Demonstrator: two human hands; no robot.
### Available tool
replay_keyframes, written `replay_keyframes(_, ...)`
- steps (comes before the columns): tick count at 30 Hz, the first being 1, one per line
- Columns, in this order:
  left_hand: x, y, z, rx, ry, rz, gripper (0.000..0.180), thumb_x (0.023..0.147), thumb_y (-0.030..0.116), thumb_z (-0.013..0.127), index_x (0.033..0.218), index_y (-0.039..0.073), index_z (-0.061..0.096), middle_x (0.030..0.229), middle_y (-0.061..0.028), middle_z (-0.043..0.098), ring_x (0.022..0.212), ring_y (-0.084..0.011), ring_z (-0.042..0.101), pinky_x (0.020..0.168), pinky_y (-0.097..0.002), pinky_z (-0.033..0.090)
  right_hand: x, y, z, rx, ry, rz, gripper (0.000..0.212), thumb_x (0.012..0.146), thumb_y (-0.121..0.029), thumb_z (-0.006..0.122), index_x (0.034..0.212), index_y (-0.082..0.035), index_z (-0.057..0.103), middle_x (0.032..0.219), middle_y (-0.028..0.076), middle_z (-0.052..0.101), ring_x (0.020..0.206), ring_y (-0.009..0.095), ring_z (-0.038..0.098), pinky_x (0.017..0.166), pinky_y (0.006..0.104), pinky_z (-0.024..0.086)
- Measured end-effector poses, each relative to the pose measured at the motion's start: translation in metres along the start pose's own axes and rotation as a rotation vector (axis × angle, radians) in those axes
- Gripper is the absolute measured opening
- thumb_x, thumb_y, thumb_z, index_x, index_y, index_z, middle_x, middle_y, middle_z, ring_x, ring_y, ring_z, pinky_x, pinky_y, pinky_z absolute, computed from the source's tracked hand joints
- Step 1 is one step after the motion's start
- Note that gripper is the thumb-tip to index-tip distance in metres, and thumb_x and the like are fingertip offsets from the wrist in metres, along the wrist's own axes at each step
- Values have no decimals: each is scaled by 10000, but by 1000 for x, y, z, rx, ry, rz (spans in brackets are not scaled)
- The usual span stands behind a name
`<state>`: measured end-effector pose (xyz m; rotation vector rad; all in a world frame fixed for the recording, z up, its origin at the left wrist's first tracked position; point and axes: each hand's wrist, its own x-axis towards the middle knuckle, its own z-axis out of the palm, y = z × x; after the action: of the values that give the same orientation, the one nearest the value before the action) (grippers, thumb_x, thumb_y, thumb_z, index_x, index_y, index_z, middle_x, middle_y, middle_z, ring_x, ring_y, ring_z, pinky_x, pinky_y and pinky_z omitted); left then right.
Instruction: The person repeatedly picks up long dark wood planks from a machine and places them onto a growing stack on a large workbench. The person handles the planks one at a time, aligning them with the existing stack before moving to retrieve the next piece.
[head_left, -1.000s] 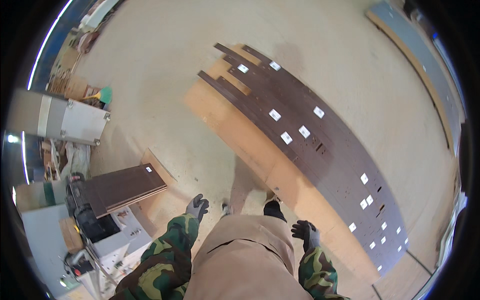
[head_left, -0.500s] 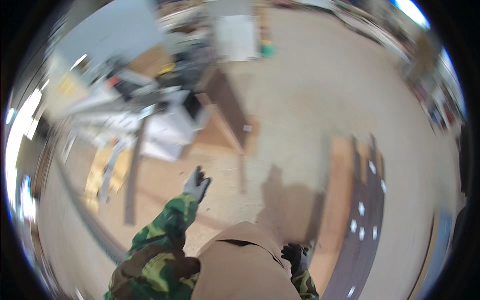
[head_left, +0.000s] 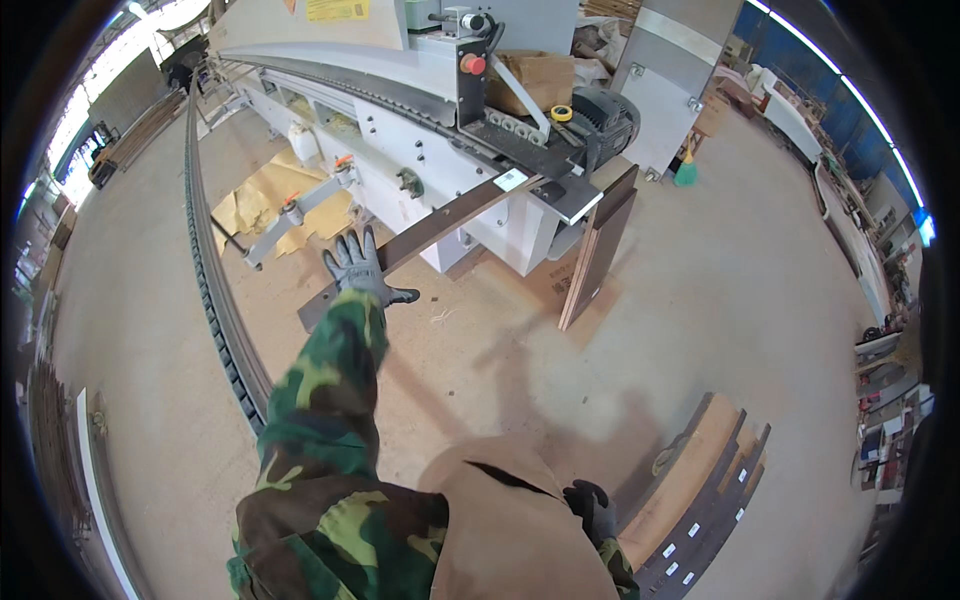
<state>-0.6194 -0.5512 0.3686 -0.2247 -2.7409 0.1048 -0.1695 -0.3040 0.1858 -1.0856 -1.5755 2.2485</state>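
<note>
My left hand [head_left: 361, 268], in a grey glove with the fingers spread, reaches out over a long narrow dark brown board [head_left: 440, 222]. The palm overlaps the board; whether it presses on it I cannot tell. The board's far end, with a white label [head_left: 510, 180], lies at the head of a white machine [head_left: 400, 140], and its near end sticks out past my hand. Low beside my tan apron, my right hand [head_left: 594, 508] hangs in a dark glove. Its fingers are loosely bent and apart, with nothing visible in them, near a stack of boards [head_left: 690, 500].
Dark panels [head_left: 605, 245] lean upright by the machine's end, below a motor [head_left: 606, 122]. A red button [head_left: 472, 64] and a yellow tape roll [head_left: 561, 113] are on top. A black curved rail [head_left: 215, 300] runs along the left. Yellow paper [head_left: 265, 200] lies on the floor.
My view has swung toward the machine, which now shows sharply. My left hand has gone from beside the board, fingers partly bent, to spread over it. The right hand still hangs by the apron.
</note>
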Motion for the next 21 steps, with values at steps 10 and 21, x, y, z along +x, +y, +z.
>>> replay_keyframes(10, 38, -12, 46, -290, -124, 270, 415, 691, 197, 638, 1088, 127, 539, 1066, -111, 590, 1004, -317, 557, 869, -408, 443, -5, -3, 21, -89, 62, 147, 300, 883, -231, 583, 1055, 12, 618, 871, 117, 674, 775, 190, 639, 671, 308, 509)
replay_keyframes(21, -72, 185, 22, -224, -329, 1059, 458, 641, 168, 648, 1083, 125, 539, 963, -123, 588, 931, -336, 552, 834, -435, 423, -32, -32, -59, -519, 835, -220, 770, 755, -289, 703, 1374, -43, 316, 1318, 181, 439, 1197, 284, 452, 968, 373, 382)
